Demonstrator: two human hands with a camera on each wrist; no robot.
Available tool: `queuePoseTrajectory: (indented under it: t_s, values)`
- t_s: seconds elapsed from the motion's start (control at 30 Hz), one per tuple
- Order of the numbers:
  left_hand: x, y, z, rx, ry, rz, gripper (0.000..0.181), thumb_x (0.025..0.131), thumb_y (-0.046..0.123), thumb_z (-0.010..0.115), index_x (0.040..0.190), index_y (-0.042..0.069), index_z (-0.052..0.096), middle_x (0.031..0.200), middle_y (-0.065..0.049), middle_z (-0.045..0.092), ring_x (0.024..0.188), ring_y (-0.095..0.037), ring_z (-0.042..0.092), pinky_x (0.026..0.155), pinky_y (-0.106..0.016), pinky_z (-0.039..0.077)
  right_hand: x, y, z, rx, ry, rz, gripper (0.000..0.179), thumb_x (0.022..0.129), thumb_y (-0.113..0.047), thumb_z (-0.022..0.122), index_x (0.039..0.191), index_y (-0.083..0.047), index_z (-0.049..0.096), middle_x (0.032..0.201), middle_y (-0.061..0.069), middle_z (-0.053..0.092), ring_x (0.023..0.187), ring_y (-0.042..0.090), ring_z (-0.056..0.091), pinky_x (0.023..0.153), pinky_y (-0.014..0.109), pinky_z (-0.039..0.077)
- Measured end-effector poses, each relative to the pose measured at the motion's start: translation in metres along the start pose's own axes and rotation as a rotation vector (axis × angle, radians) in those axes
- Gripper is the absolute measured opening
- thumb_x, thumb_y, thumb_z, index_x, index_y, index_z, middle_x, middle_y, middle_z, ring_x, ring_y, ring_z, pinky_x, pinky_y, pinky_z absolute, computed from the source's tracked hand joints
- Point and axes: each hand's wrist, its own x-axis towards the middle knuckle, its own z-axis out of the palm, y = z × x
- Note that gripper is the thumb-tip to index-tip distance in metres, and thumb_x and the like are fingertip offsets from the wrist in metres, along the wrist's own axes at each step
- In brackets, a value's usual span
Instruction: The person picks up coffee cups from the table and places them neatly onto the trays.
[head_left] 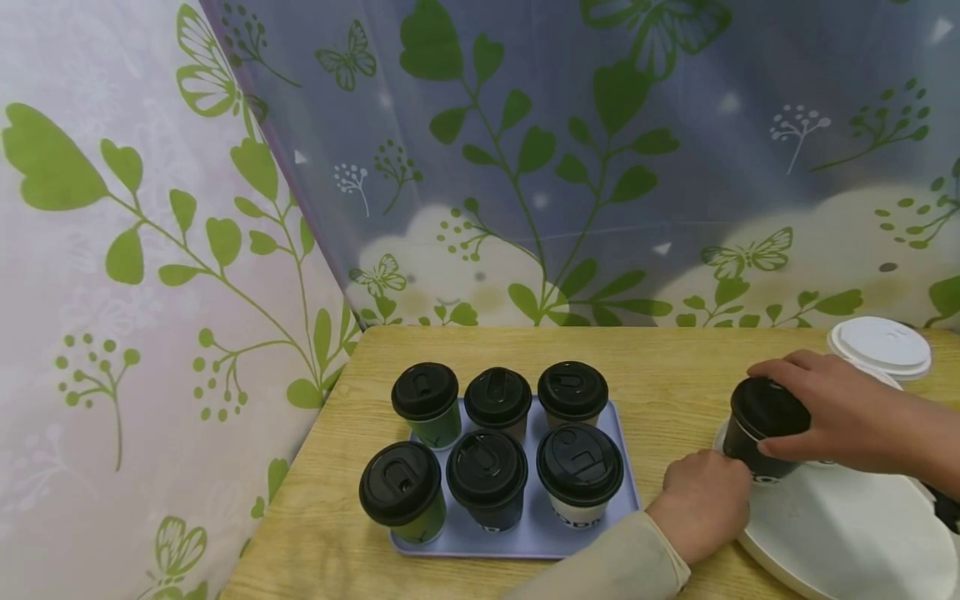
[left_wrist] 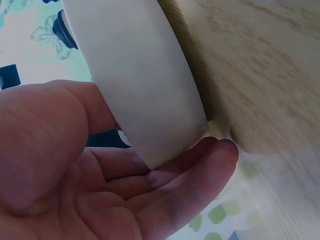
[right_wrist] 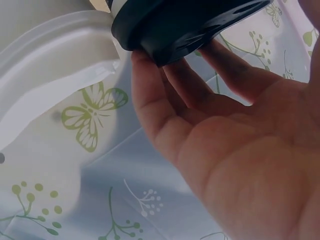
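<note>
My right hand (head_left: 840, 408) grips a dark paper cup (head_left: 750, 450) by its black lid (head_left: 768, 407). In the right wrist view, my fingertips (right_wrist: 142, 62) press at the lid's rim. The cup is upright at the left side of a thick, round white stand (head_left: 847, 533). My left hand (head_left: 705, 504) is low beside the cup's base. The left wrist view shows its thumb and fingers (left_wrist: 200, 165) around the edge of the stand (left_wrist: 135, 75), with something dark behind, partly hidden.
On the left, a lavender tray (head_left: 525, 540) carries several cups with black lids, such as a white one (head_left: 577, 510) and a green one (head_left: 420, 525). A white lid (head_left: 885, 346) shows behind my right hand. A printed curtain (head_left: 525, 208) hangs behind the wooden table (head_left: 315, 517).
</note>
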Motion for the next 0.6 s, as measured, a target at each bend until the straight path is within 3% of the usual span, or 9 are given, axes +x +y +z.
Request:
queuePoseTrajectory:
  t_s: [0.6]
  values:
    - [0.0002,-0.0002,0.0004,-0.011,-0.006,-0.004,0.012,0.098,0.034,0.07,0.087,0.031,0.076,0.081,0.011,0.066,0.067,-0.005,0.058,0.047,-0.029,0.048,-0.001,-0.0003,0.0034,-0.017,0.0,0.002,0.09,0.074,-0.051,0.09,0.134,0.007,0.057,0.121,0.033,0.058,0.104,0.051,0.061,0.079,0.058,0.053]
